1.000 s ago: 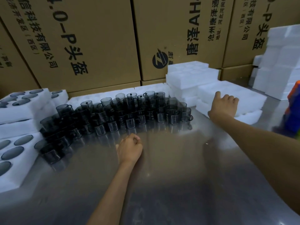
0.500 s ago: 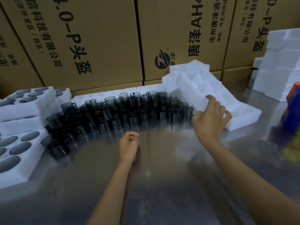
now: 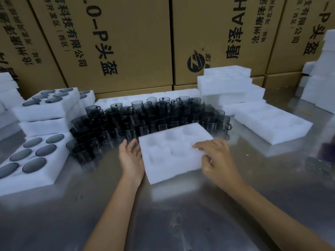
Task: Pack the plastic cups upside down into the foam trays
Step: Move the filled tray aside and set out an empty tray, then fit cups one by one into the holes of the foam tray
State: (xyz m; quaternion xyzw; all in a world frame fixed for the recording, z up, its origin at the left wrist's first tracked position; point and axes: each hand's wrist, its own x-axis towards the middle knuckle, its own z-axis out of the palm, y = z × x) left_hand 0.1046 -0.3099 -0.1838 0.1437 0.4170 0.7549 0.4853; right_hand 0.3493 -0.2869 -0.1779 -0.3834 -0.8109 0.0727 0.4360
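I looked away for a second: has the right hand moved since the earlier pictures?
Yes. The right hand has come from the foam stack back toward the person, bringing an empty foam tray in front of the cups.

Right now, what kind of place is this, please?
Probably a packing station in a warehouse: tall printed brown cardboard cartons behind, stacked white foam trays, and many dark transparent plastic cups on a shiny metal table.

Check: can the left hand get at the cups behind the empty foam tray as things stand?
Probably yes. The left hand rests open at the empty foam tray's left edge, and the nearest cups stand just beyond its fingertips on bare table, nothing between.
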